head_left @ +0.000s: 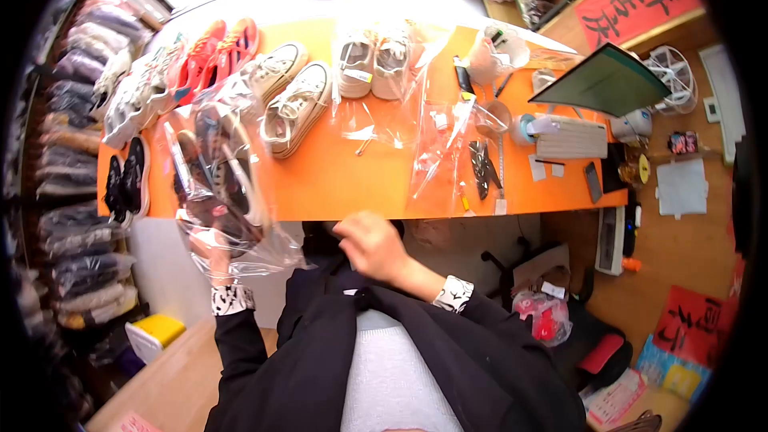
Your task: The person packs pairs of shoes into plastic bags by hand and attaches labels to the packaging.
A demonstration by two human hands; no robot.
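Observation:
My left hand (212, 252) is closed around the near end of a pair of dark shoes (224, 168) inside a clear plastic bag (276, 244). The shoes stand out over the left front part of the orange table (320, 188), and the loose plastic hangs past its edge. My right hand (374, 250) is in front of my body, just off the table's front edge, with its fingers curled in. It is slightly blurred, and whatever it may hold is hidden. Cream sneakers (298, 108) sit on the table beyond the bagged pair.
Red shoes (214, 56), white sneakers (132, 108) and black shoes (126, 180) line the table's left side. Another sneaker pair (374, 60) lies on clear plastic at the back. Black scissors (481, 170), a phone (593, 182) and a monitor (600, 84) are rightward. Bagged shoes (76, 172) fill the left shelves.

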